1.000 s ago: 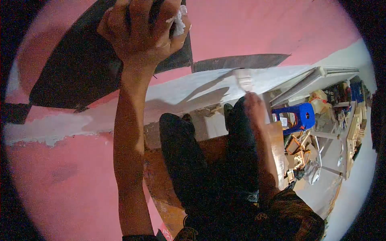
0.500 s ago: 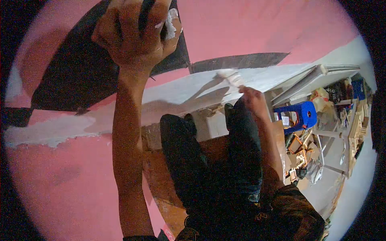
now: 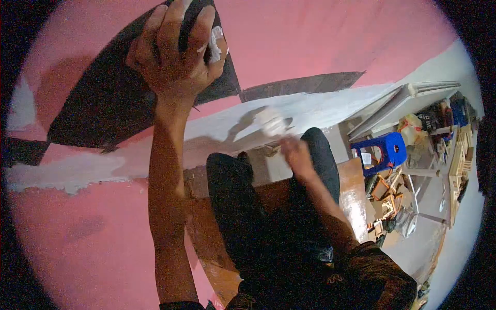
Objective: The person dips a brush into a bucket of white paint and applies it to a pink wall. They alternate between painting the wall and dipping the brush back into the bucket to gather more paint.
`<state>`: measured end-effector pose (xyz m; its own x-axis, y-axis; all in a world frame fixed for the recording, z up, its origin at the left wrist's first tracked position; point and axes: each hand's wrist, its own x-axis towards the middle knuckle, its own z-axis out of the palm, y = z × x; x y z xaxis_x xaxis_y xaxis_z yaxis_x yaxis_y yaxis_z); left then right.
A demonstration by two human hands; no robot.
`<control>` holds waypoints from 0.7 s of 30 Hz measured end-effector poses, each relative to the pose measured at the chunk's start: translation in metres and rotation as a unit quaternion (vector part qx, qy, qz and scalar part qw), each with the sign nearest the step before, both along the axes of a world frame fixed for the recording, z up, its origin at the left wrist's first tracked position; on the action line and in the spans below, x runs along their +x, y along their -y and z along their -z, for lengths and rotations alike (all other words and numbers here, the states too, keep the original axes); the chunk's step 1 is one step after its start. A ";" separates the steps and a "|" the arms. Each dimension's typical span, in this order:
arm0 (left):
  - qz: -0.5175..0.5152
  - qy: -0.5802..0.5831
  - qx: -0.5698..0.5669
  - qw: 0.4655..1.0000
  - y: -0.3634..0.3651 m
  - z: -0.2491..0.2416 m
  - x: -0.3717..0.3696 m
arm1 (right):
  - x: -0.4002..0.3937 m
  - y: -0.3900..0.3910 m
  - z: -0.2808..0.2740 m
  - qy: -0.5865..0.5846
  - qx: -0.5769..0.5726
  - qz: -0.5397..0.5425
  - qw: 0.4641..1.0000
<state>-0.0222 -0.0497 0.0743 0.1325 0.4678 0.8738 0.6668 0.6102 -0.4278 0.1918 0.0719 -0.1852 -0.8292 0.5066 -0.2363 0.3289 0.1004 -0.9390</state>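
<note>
My right hand is closed round the handle of a paintbrush. Motion blurs the brush, whose pale head is at the whitish painted strip of the wall; whether it touches cannot be told. Up at the top left, my left hand is held in front of the black painted shape, fingers bent as if round something dark. White paint-like stuff shows beside its thumb. What that hand holds is mostly hidden.
Pink wall surrounds the strip. Below my legs is a brown wooden surface. To the right are a blue plastic stool, leaning white panels, and a pile of wooden pieces and bags.
My right hand has swept left and slightly down, bringing the paintbrush along the pale strip. The left hand has shifted only slightly in view, keeping its grip shape.
</note>
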 end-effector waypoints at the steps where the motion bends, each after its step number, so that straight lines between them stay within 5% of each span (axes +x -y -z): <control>1: -0.002 0.005 0.000 1.000 0.000 0.000 0.001 | -0.007 0.017 -0.007 -0.003 -0.002 -0.066 0.998; 3: -0.005 0.017 -0.001 1.000 0.000 -0.002 0.005 | -0.021 0.043 -0.046 -0.003 0.009 -0.159 0.987; 6: -0.016 0.003 0.000 1.000 0.000 0.000 0.005 | -0.042 0.042 -0.035 -0.021 -0.092 -0.165 0.982; 7: -0.011 0.009 -0.003 1.000 0.000 0.000 0.006 | -0.047 0.030 -0.065 0.084 -0.037 -0.135 0.987; 10: 0.004 0.011 -0.003 1.000 0.000 -0.003 0.005 | -0.029 -0.014 -0.036 -0.040 -0.210 -0.029 0.977; 19: -0.004 0.007 0.006 1.000 -0.001 -0.001 0.006 | 0.029 -0.141 0.013 -0.132 0.012 0.150 0.980; 21: -0.003 0.008 -0.002 1.000 0.000 -0.002 0.005 | 0.034 -0.146 0.018 -0.116 -0.039 0.228 0.966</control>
